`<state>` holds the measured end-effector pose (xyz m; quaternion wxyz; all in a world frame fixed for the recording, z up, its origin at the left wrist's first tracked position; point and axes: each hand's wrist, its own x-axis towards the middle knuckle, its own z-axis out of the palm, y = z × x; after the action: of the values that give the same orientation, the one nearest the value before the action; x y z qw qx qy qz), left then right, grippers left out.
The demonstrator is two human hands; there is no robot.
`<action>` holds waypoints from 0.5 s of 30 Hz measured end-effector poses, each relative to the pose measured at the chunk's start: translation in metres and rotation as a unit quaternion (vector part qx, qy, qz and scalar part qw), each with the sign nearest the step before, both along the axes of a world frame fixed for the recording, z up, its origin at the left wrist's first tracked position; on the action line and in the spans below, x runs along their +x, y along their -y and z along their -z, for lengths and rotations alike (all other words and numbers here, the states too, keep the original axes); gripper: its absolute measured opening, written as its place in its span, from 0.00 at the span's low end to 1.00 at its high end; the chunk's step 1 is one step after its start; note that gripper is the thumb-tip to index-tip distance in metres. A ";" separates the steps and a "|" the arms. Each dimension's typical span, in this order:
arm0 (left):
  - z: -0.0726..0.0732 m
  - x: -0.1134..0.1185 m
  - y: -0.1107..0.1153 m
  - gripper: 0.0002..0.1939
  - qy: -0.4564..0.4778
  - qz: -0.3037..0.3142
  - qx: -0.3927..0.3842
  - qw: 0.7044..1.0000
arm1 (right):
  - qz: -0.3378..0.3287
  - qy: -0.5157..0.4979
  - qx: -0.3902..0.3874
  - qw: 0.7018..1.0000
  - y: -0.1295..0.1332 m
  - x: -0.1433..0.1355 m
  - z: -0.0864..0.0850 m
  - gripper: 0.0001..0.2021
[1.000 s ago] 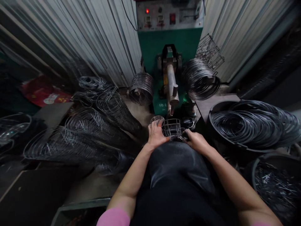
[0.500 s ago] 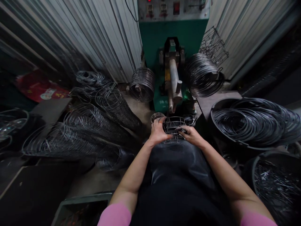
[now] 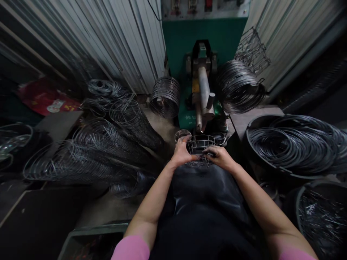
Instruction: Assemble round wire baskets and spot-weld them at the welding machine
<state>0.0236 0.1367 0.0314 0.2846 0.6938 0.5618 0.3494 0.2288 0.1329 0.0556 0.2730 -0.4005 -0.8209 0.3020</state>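
Observation:
A round wire basket frame (image 3: 202, 142) is held between both hands, just below the metal electrode arm (image 3: 204, 86) of a green machine (image 3: 176, 39). My left hand (image 3: 182, 153) grips its left side, thumb stretched toward the middle and fingers on the rim. On the right side, my right hand (image 3: 219, 156) has its fingers curled at the wire, close to the left thumb. Whether a small part sits between the right fingertips cannot be made out. The frame's lower part is above a dark apron (image 3: 208, 187).
Stacks of wire rings (image 3: 94, 155) lie at the left. Wire coils hang on both sides of the machine. At right stand a tub of rings (image 3: 284, 144) and a tub of short wires (image 3: 320, 213). A green crate (image 3: 94, 229) is at lower left.
The view has shifted slightly, moving the machine a little right and up. My right fingers have come closer to the left thumb. The wire frame is still held under the electrode arm.

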 end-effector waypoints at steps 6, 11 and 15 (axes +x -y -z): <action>0.002 -0.004 -0.010 0.49 0.011 0.015 0.013 1.000 | -0.001 0.020 0.041 0.999 -0.006 -0.004 0.003 0.07; -0.002 -0.005 -0.022 0.49 0.028 0.009 0.020 0.999 | 0.010 0.043 0.064 0.997 -0.019 -0.006 0.000 0.08; -0.002 -0.004 -0.035 0.49 0.036 0.001 0.004 0.999 | 0.012 0.057 0.083 0.995 -0.032 -0.007 -0.005 0.06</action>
<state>0.0194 0.1714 0.0333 0.3023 0.6823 0.5491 0.3762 0.2213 0.1648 0.0602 0.2616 -0.4028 -0.8524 0.2068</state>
